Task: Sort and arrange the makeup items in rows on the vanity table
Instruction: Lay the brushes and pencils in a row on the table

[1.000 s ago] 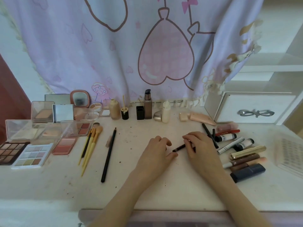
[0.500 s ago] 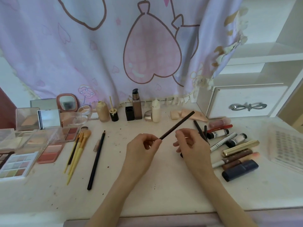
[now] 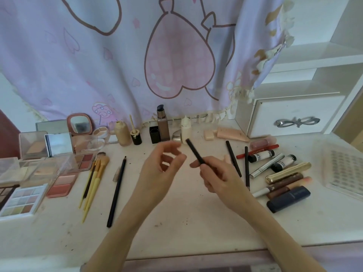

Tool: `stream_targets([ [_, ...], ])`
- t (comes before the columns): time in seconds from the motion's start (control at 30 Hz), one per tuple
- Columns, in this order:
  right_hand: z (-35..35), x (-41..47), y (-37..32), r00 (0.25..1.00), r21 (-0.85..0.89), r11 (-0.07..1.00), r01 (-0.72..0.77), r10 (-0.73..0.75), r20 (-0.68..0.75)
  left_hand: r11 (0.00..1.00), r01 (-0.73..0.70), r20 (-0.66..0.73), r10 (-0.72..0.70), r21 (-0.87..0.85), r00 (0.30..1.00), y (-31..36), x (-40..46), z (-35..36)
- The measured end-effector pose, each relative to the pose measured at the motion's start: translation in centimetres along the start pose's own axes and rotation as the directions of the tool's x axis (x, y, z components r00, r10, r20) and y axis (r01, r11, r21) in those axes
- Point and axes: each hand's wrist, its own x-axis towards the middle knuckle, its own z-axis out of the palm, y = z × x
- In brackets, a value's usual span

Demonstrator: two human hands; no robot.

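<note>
My right hand [image 3: 218, 177] holds a thin black makeup pencil [image 3: 194, 152] above the middle of the white vanity table [image 3: 176, 222], its free end tilted up to the left. My left hand [image 3: 161, 167] hovers just left of it with fingers loosely curled, holding nothing. Left of my hands lie a long black pencil [image 3: 116, 190] and several yellow brushes [image 3: 92, 183]. Palettes [image 3: 60, 185] are grouped at the far left. Two black pencils [image 3: 233, 159] and lipsticks, tubes and mascaras [image 3: 282, 173] lie at the right. Bottles [image 3: 163, 124] stand along the back.
A printed lilac curtain [image 3: 137, 55] hangs behind the table. A white drawer unit [image 3: 294, 116] with shelves stands at the back right. A clear plastic tray [image 3: 341, 169] sits at the far right. A small pink mirror [image 3: 79, 124] stands at the back left.
The pencil was picked up off the table. My left hand let go of its end, and my right hand now holds it alone, tilted the other way.
</note>
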Motion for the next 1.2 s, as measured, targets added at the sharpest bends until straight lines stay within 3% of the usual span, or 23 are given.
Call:
stream_targets([
  [0.1, 0.6, 0.3, -0.8, 0.995, -0.225, 0.973, 0.048, -0.027, 0.097, 0.997, -0.073, 0.066, 0.071, 0.024, 0.995, 0.9, 0.4, -1.7],
  [0.4, 2.4, 0.6, -1.2, 0.979, -0.403, 0.907, 0.125, -0.047, 0.199, 0.956, -0.033, 0.134, -0.007, 0.292, 0.991, 0.2, -0.4, -4.9],
  [0.67, 4.3, 1.2, -1.2, 0.972, -0.478, 0.859, 0.184, -0.087, 0.217, 0.946, -0.028, 0.080, 0.002, 0.324, 0.997, -0.8, -0.7, -6.5],
  [0.8, 4.9, 1.7, -1.4, 0.974, -0.436, 0.887, 0.154, -0.061, 0.220, 0.955, -0.028, 0.067, 0.009, 0.294, 0.998, -1.1, -0.8, -7.5],
  [0.93, 5.2, 2.2, -1.7, 0.963, -0.460, 0.887, 0.046, 0.084, 0.257, 0.989, 0.025, 0.003, -0.026, 0.146, 1.000, -1.4, -1.1, -8.4],
  [1.03, 5.1, 2.1, -1.7, 0.957, -0.452, 0.891, -0.030, 0.156, 0.244, 0.995, 0.060, -0.135, -0.048, 0.085, 0.990, -2.1, -1.1, -9.6],
  [1.13, 5.6, 2.2, -1.5, 0.968, -0.401, 0.909, -0.110, 0.189, 0.165, 0.977, 0.146, -0.362, -0.081, 0.157, 0.929, -3.3, -1.2, -10.4],
  [1.2, 6.5, 2.8, -1.4, 0.968, -0.375, 0.910, -0.178, 0.230, 0.098, 0.949, 0.197, -0.413, -0.082, 0.244, 0.907, -4.0, -1.5, -9.9],
])
